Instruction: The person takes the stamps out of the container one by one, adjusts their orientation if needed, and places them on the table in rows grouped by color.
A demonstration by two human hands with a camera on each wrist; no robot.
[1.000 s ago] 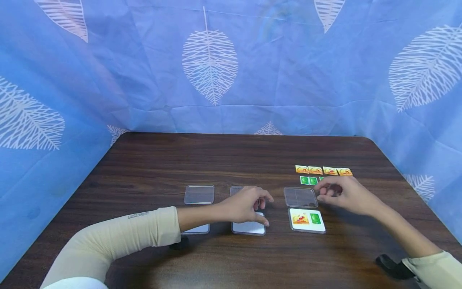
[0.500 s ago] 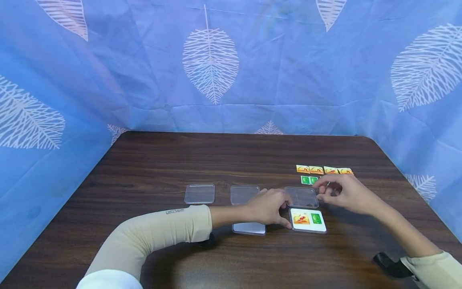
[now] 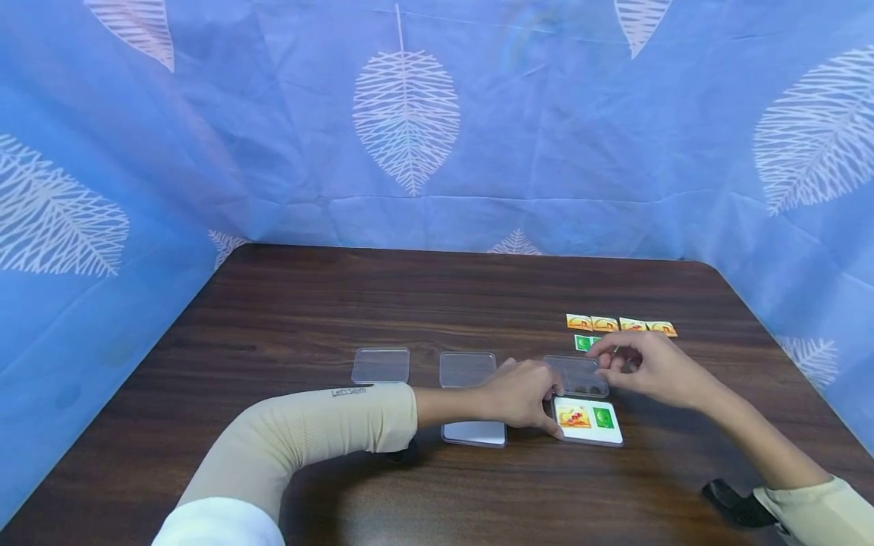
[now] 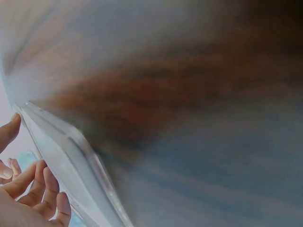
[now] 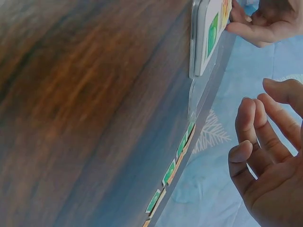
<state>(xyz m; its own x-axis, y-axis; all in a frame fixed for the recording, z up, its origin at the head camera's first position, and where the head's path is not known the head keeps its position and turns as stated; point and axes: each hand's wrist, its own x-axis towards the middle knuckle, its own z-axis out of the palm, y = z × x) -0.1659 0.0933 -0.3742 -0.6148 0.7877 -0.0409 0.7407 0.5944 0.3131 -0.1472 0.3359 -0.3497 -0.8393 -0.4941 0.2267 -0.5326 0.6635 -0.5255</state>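
My left hand [image 3: 522, 394] is at the left side of a clear shallow case [image 3: 611, 436]. Its thumb and fingers span and grip the case's left edge. On the white insert inside lie an orange picture card [image 3: 573, 416] and a green picture card [image 3: 604, 418]. My right hand [image 3: 652, 371] hovers past the clear lid [image 3: 576, 377], beside the row of small green cards [image 3: 583, 343]. In the right wrist view, its fingers [image 5: 246, 111] are loosely bent with nothing between them. The right hand partly hides the green row.
Several orange cards [image 3: 604, 324] lie in a row behind the green ones. Two more clear lids [image 3: 380, 366] lie to the left. A white-filled case [image 3: 474, 434] shows partly below my left forearm. Blue leaf-patterned cloth [image 3: 580, 114] surrounds the dark wooden table [image 3: 444, 292].
My left hand has moved right, from over the middle case to the left edge of the case with cards, and now grips it. The right hand stays nearly in place.
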